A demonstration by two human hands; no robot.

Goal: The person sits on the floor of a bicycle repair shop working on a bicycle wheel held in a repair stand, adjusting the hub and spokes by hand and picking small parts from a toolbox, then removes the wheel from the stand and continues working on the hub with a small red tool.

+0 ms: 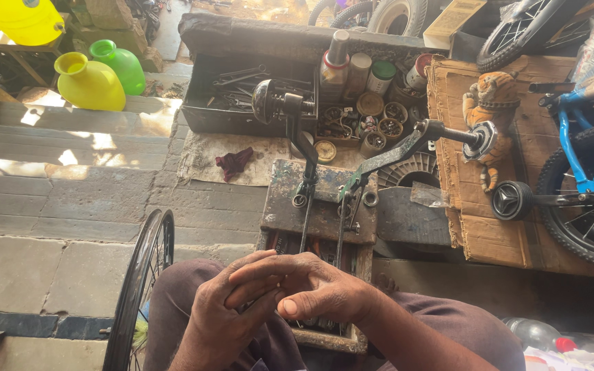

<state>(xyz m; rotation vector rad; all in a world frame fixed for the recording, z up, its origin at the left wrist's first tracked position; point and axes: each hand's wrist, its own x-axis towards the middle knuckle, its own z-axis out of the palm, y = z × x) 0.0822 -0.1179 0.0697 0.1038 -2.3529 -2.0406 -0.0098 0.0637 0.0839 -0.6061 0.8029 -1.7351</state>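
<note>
Stone paving (49, 199) and a cluttered repair corner surround a small worn wooden stand (321, 206). Nearest, the left hand (218, 312) and right hand (311, 285) meet over the lap, fingers (259, 271) curled together; whether they pinch anything cannot be told. Just beyond the fingers two bicycle crank arms (372, 161) rise from the stand, and farther off lies an open toolbox (242, 96), with yellow and green vases (91, 82) far left.

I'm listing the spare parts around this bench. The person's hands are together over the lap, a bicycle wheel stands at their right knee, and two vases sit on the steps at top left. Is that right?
Not quite. In the head view the bicycle wheel stands by the person's left knee, not the right. The rest holds: the left hand and right hand meet over the lap, and a yellow vase and green vase sit on the steps.
</note>
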